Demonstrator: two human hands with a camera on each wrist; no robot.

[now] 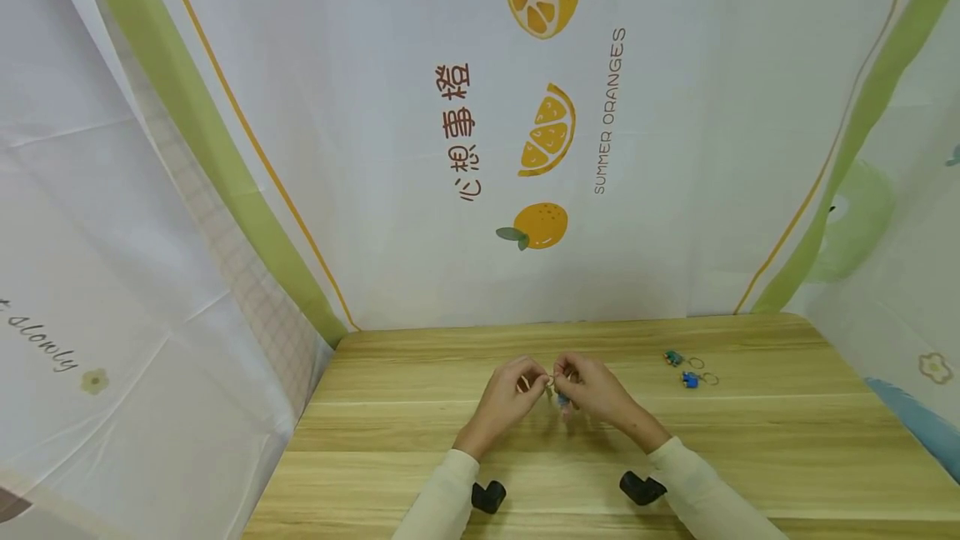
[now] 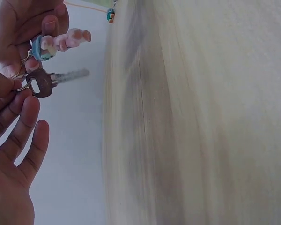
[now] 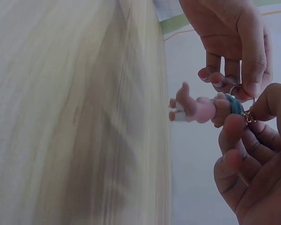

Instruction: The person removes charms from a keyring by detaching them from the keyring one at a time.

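Above the wooden table, my left hand (image 1: 510,398) and right hand (image 1: 594,394) meet at one metal key ring (image 2: 22,88). Thumb and forefinger of the left hand pinch this ring, its other fingers spread loosely. A key (image 2: 43,83) with a dark brown head and silver blade hangs from the ring. My right hand pinches the ring's gold-coloured chain end (image 3: 248,116), where a small pink figurine (image 3: 203,109) with a teal top is attached. The figurine dangles below the right fingers, beside the key. In the right wrist view the key is hidden.
Two more keychains lie on the table (image 1: 420,448) to the right: a green one (image 1: 673,358) and a blue one (image 1: 690,379), each with a ring. Black wrist-worn pieces (image 1: 489,497) sit by both sleeves. A white curtain (image 1: 375,190) with orange prints hangs behind the table.
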